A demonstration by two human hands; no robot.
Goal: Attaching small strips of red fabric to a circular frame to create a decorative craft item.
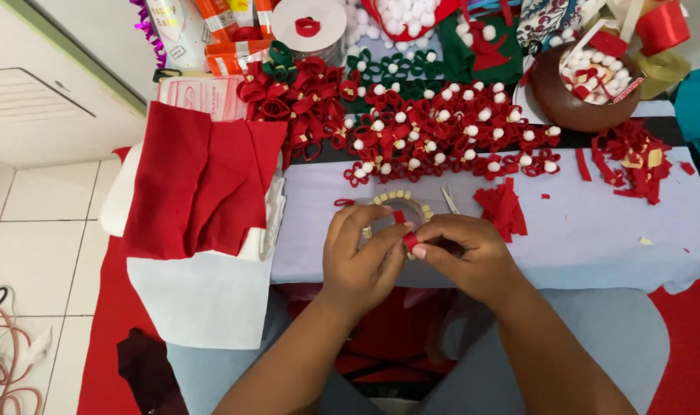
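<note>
Pinching a small red felt strip [410,240] between thumb and forefinger, the right hand [461,257] meets the left hand [361,257] at the near edge of the desk [596,230], which is covered in pale lavender cloth. The left hand's grip is closed too, its fingertips pressed against the same strip from the other side, so the piece sits folded between both hands, just above the person's lap.

Directly behind the hands lies a roll of tape [400,206] with short cut tabs fanned round its rim, and a pair of scissors [450,200] rests just beside it, blades pointing toward the worker. A loose pile of red strips [502,206] waits to the right. To the left, folded red felt [200,180] drapes over white sheets.

Farther back, a dense spread of finished red bows [442,138] with white pompom centres covers the desk, green ones [388,65] beyond them. A brown bowl [557,100] of oddments stands at the far right, scraps [634,157] scattered before it.

The strip is tiny and springy: it looks liable to unfold or slip from the fingertips if either pinch loosens. The scissors lie close enough that a careless reach could catch a blade.
</note>
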